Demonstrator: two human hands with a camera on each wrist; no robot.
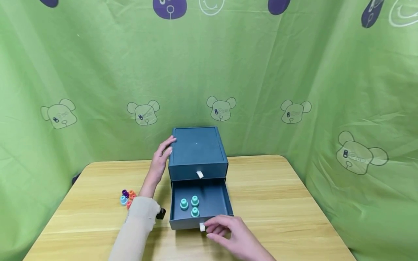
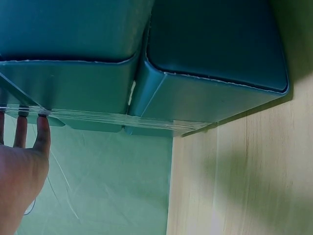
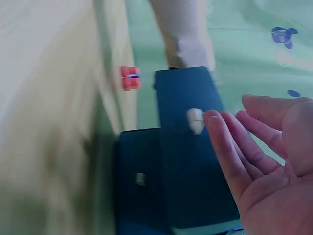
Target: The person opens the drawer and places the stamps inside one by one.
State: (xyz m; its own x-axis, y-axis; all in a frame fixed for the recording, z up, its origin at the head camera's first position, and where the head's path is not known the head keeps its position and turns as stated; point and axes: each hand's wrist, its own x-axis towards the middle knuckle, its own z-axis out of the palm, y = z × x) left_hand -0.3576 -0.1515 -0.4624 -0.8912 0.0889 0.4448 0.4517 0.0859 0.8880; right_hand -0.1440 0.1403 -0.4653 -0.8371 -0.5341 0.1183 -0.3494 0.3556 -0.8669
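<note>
A dark blue two-drawer cabinet (image 1: pixel 197 145) stands on the table with its lower drawer (image 1: pixel 213 199) pulled out. Inside that drawer, toward the left, are three turquoise stepped plastic pegs (image 1: pixel 195 201). My left hand (image 1: pixel 160 159) rests against the cabinet's left side, fingers extended; the left wrist view shows its fingertips (image 2: pixel 43 128) at the cabinet wall. My right hand (image 1: pixel 232 232) is at the lower drawer's white knob (image 1: pixel 202 227), fingers loosely bent. In the right wrist view its fingertips lie beside a white knob (image 3: pixel 195 120); whether they touch it cannot be told.
Left of the cabinet lies a cluster of small pegs (image 1: pixel 123 200) in purple, orange, light blue and red, partly behind my left forearm. The upper drawer is closed, with its own white knob (image 1: pixel 200 174). A green curtain (image 1: pixel 261 72) hangs behind the wooden table (image 1: pixel 277 203).
</note>
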